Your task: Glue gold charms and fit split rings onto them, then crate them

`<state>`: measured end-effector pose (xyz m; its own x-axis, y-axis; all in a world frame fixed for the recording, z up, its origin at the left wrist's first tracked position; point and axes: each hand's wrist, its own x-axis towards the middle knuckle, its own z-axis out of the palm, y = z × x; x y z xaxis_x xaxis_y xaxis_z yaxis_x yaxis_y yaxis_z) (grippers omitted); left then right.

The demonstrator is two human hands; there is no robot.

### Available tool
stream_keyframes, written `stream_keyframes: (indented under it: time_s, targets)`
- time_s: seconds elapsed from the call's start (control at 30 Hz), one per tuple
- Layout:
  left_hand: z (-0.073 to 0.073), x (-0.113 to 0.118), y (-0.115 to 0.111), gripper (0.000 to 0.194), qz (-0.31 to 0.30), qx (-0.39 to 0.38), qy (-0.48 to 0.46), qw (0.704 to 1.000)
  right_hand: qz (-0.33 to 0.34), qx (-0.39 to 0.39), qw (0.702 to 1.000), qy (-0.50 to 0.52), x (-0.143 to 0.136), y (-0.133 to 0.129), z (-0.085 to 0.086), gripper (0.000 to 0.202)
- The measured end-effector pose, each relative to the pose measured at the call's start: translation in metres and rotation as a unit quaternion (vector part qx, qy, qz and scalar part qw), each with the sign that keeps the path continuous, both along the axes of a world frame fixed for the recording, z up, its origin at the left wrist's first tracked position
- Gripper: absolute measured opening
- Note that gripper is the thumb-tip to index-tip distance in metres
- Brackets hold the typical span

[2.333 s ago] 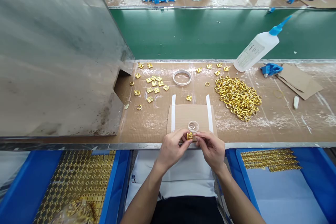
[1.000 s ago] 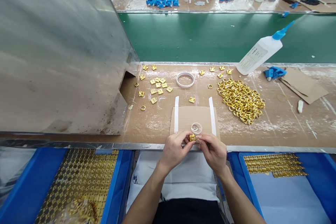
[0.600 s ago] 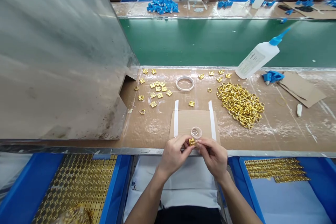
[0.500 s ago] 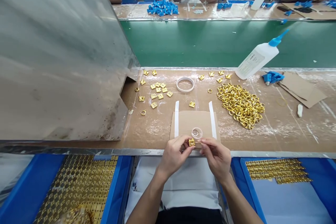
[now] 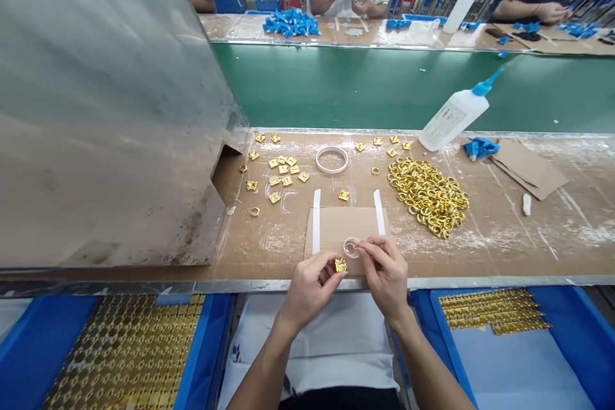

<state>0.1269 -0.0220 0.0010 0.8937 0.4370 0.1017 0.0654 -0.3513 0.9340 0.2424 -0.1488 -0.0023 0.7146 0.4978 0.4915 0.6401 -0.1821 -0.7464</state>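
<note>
My left hand (image 5: 310,288) pinches a small square gold piece (image 5: 341,265) between thumb and fingertips, just above the near edge of the bench. Close on its right, my right hand (image 5: 387,278) is closed around a thin stick, mostly hidden by the fingers. The stick's tip is at a small clear round dish (image 5: 345,252), which sits on a cardboard pad (image 5: 343,221) held down by two white tape strips. Beyond the pad lies a single square gold piece (image 5: 344,195). Several similar pieces (image 5: 286,180) are spread to the left, and a heap of gold rings (image 5: 430,195) lies to the right.
A white tape roll (image 5: 331,159), a tilted glue bottle (image 5: 454,116) and a blue piece (image 5: 480,148) stand farther back. On the left rises a large metal housing (image 5: 106,109). Blue trays of gold parts flank my lap. Beyond the green belt (image 5: 336,80), other people handle small parts.
My right hand has moved the stick from beside the gold piece to the clear dish. My left hand still holds the gold piece. The whole view has shifted slightly.
</note>
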Motion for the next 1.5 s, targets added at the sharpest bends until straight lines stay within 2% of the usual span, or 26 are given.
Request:
stream_keyframes:
  time_s: [0.43,0.67,0.8,0.9,1.2,1.5]
  targets:
    - [0.001,0.001,0.001,0.012,-0.007,-0.003,0.003,1.0,0.047,-0.026,0.998,0.037,0.01,-0.004,0.002,0.018]
    - [0.002,0.002,0.0,0.011,-0.002,-0.004,0.006,1.0,0.02,0.031,0.994,0.108,0.007,-0.007,0.006,0.018]
    - [0.003,0.003,0.0,0.01,0.001,0.002,0.012,1.0,-0.005,0.089,0.974,0.206,-0.005,-0.01,0.005,0.022]
    - [0.002,0.003,0.0,0.01,-0.005,0.001,0.011,1.0,-0.004,0.114,0.966,0.233,-0.013,-0.011,0.001,0.022]
    - [0.003,0.003,0.001,0.011,-0.015,0.003,0.013,1.0,0.077,0.059,0.986,0.138,-0.013,-0.018,-0.005,0.018]
    - [0.002,0.003,0.0,0.012,-0.018,-0.001,0.021,1.0,0.089,0.052,0.992,0.077,-0.013,-0.016,-0.005,0.018]
